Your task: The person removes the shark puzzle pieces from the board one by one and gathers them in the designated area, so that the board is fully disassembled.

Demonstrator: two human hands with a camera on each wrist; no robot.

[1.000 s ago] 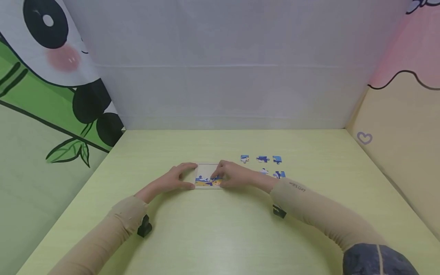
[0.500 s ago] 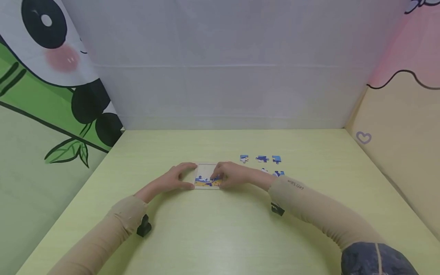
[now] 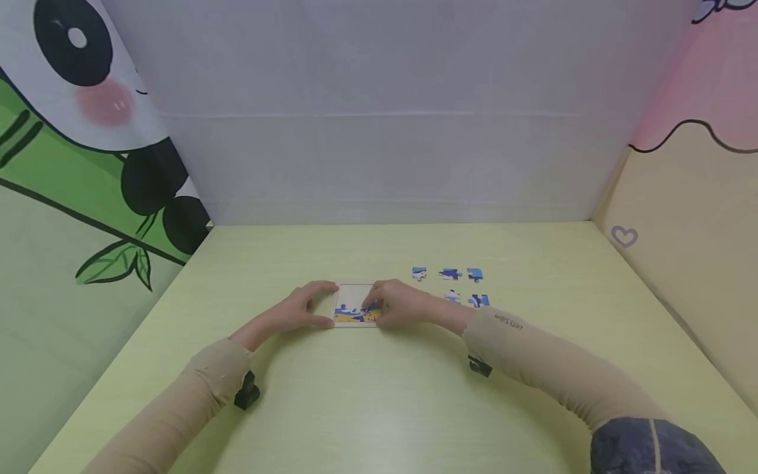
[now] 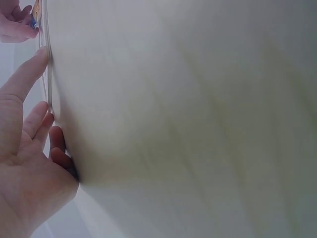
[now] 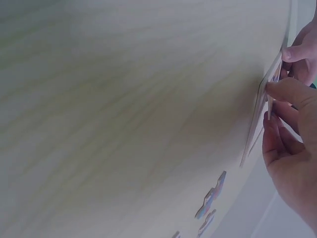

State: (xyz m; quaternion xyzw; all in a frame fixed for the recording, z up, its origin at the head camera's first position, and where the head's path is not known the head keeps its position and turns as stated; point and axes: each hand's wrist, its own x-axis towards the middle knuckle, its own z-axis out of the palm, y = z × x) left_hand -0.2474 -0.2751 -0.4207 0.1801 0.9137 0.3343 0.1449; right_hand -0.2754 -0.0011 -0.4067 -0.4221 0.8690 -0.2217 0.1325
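Note:
A small square puzzle board point(image 3: 354, 291) lies on the table between the hands, with blue, white and orange picture pieces point(image 3: 353, 316) along its near part. At the board's left side, my left hand point(image 3: 293, 309) touches the edge, thumb by the near corner and fingertips by the far one. My right hand point(image 3: 404, 303) is over the right part of the board, covering it. Between its thumb and fingers it pinches a thin puzzle piece point(image 5: 270, 108), seen edge-on in the right wrist view, whose picture is mostly hidden.
Several loose puzzle pieces lie right of the board, among them a blue one point(image 3: 475, 274) and a blue-and-white one point(image 3: 478, 301). The right forearm passes just in front of them. A pale wall point(image 3: 379, 164) rises behind the table point(image 3: 367, 401), with printed panels at both sides.
The right hand shifts very slightly at the board, still pinching the piece. The left hand keeps its place on the left edge, and the loose pieces stay put.

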